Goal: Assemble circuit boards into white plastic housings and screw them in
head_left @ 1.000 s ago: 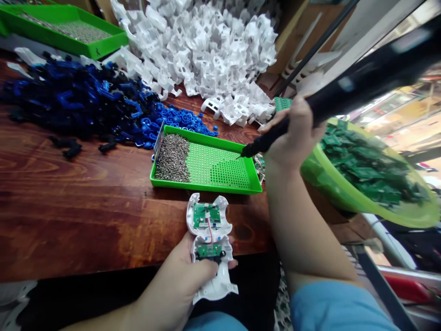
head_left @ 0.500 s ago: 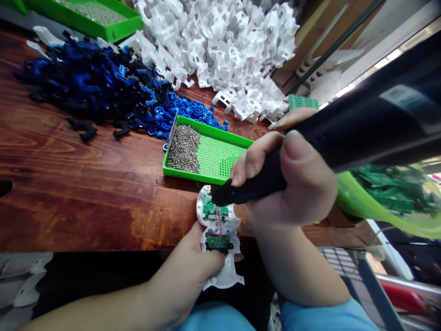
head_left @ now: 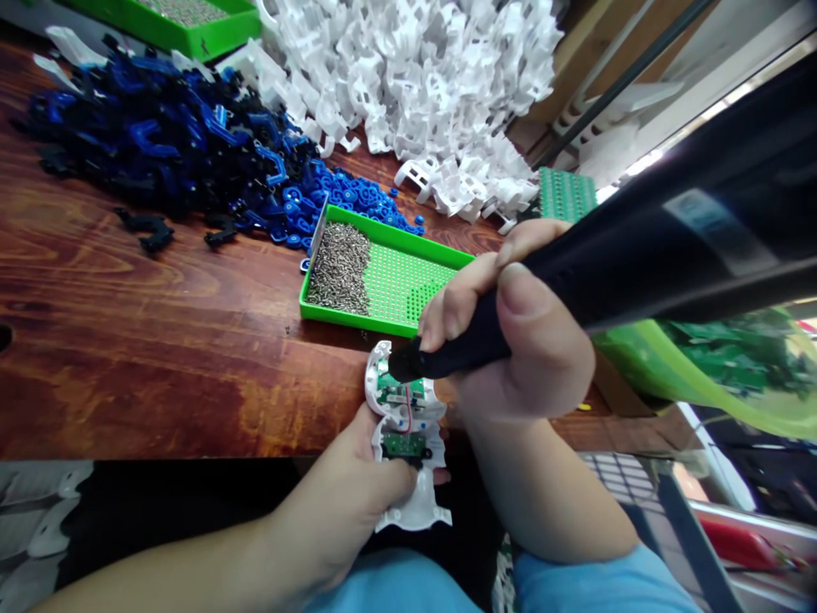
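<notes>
Jutting from left grip (head_left: 354,472): white casing (head_left: 424,417)

Between the blue-and-black heap of plastic parts (head_left: 172,145) and the curved white plastic housing (head_left: 414,498), the brown wooden table (head_left: 204,358) offers a wide lane. Just beyond the housing, the shallow green plastic tray (head_left: 399,271) stands in the way. The thick black power screwdriver (head_left: 651,230) in the fingers (head_left: 454,311) of the right hand (head_left: 536,349) bars the right; a mound of white plastic shells (head_left: 408,77) blocks the back.

Two hands (head_left: 361,477) (head_left: 536,353), one screwdriver (head_left: 625,230), two green trays (head_left: 396,277) (head_left: 223,34).
</notes>
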